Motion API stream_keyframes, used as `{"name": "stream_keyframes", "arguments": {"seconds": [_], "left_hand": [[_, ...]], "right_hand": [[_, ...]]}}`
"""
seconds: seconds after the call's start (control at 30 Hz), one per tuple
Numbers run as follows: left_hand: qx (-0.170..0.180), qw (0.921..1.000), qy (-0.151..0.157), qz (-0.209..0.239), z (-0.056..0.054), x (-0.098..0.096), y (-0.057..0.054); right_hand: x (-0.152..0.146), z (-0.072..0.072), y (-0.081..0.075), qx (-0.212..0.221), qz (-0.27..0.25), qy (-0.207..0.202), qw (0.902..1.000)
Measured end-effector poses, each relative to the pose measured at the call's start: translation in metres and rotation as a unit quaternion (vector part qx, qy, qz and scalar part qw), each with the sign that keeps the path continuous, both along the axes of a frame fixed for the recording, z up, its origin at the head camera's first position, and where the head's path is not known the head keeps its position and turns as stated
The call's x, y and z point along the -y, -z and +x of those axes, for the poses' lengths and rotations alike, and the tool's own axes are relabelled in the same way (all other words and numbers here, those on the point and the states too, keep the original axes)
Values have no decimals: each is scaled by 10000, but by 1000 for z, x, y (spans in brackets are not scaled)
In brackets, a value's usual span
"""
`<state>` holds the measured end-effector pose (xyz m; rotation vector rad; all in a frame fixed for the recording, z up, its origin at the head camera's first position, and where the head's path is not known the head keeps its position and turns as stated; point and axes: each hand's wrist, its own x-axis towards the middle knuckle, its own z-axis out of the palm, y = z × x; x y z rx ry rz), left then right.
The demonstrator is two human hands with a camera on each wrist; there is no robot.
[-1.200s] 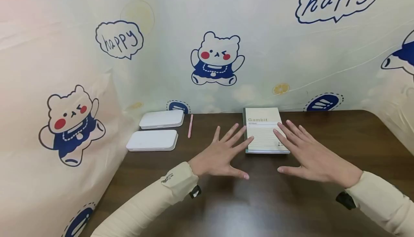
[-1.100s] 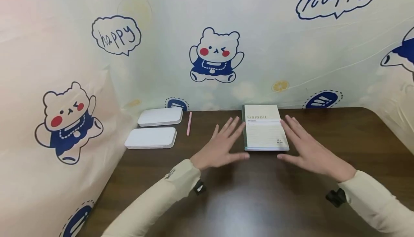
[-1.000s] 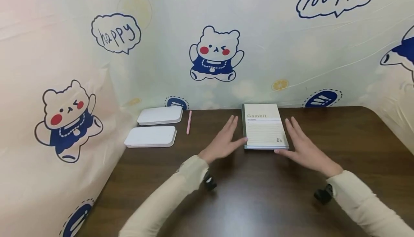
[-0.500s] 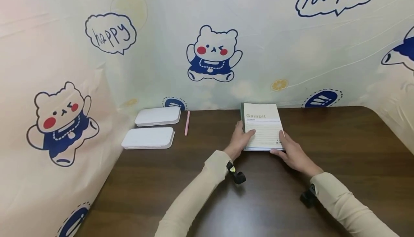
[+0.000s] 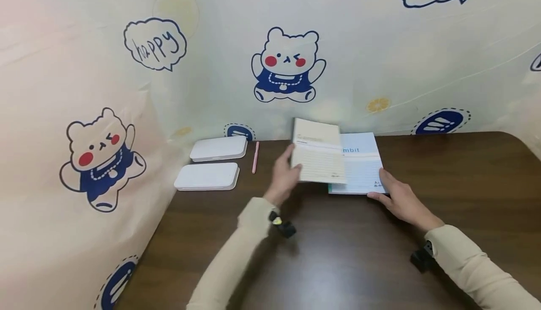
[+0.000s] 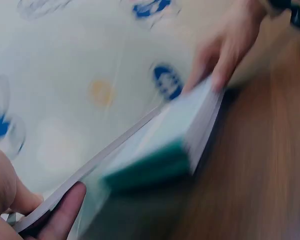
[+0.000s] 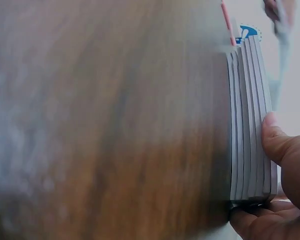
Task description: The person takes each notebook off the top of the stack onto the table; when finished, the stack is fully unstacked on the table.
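In the head view my left hand (image 5: pixel 282 178) grips a cream notebook (image 5: pixel 319 152) by its left edge, thumb on the cover. The left wrist view shows that notebook raised and tilted above the stack, fingers beneath it. Below it, a pale blue notebook (image 5: pixel 363 169) tops a stack of notebooks (image 7: pixel 250 125), its left part hidden by the cream one. My right hand (image 5: pixel 403 202) holds the stack's near right corner, thumb along the front page edges and fingers at the right side. Green spines (image 6: pixel 147 172) show, blurred, in the left wrist view.
Two white flat cases (image 5: pixel 207 176) lie at the left of the dark wooden table (image 5: pixel 338 258), one behind the other. Beside them is a pink pen (image 5: pixel 255 157). A printed curtain (image 5: pixel 211 80) rises right behind the table's back edge.
Both hands came in from above to the notebook stack's sides. The left hand then took the top cream notebook and shifted it up and left, baring the blue one; the right hand stays at the corner.
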<state>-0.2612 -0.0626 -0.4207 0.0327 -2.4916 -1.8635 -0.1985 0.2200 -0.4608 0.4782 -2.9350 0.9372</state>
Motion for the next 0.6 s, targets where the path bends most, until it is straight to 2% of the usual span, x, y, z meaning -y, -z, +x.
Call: {"name": "stream_keyframes", "arguments": {"seconds": [0.07, 0.13, 0.2, 0.3, 0.4, 0.53, 0.6], "left_hand": [[-34, 9999, -157, 27, -2, 28, 3], [50, 9999, -147, -7, -3, 46, 13], [133, 9997, -15, -208, -4, 55, 29], [161, 9962, 140, -843, -4, 56, 50], [-46, 9831, 158, -1824, -4, 54, 61], [-205, 9601, 167, -2783, -8, 49, 57], [-281, 9526, 108, -3026, -8, 45, 53]], "right_hand": [[-7, 1, -5, -90, 80, 8, 9999], [-13, 1, -8, -121, 151, 20, 9998], [-17, 1, -10, -72, 231, 35, 9997], [-17, 1, -10, 52, 308, 51, 9995], [-13, -1, -9, 120, 326, 26, 9994], [-12, -2, -9, 94, 331, 60, 9994], [-13, -2, -9, 113, 342, 72, 9993]]}}
